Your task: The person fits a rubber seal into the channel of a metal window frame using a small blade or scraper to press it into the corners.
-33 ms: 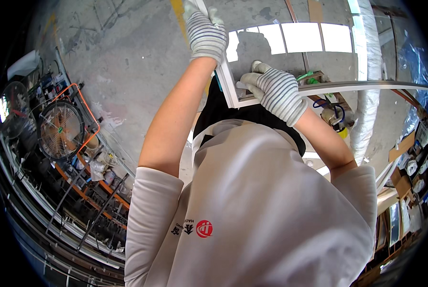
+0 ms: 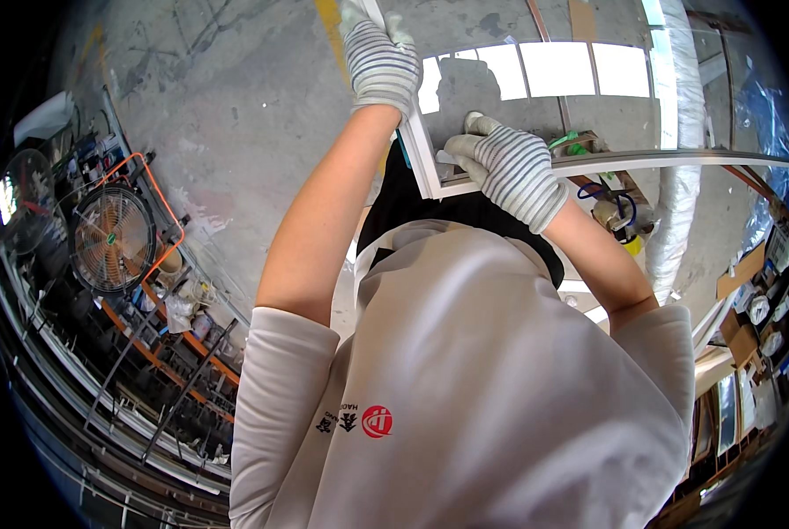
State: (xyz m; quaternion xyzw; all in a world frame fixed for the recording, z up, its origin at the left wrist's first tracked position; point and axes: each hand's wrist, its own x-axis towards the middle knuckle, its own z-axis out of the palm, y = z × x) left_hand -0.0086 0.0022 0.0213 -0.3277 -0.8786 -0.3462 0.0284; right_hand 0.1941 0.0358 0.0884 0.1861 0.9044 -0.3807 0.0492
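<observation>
A white-framed glass window [image 2: 422,157] lies in front of me, its near left corner close to my body. The pane [image 2: 610,119] mirrors bright panels and a dark outline. My left hand [image 2: 380,60], in a striped knit glove, is closed around the frame's left bar near the top of the view. By the near left corner, my gloved right hand [image 2: 505,167] rests over the near bar and glass with fingers bent. A small pale piece [image 2: 444,157] shows at its fingertips; its kind is hard to make out.
Left, a round black fan [image 2: 112,238] stands beside an orange tube frame and racks of long metal profiles [image 2: 77,388]. Right, a plastic-wrapped long bundle [image 2: 679,194] passes under the window. Cardboard and clutter [image 2: 747,317] line the right edge. Concrete floor [image 2: 227,115] spreads out on the left.
</observation>
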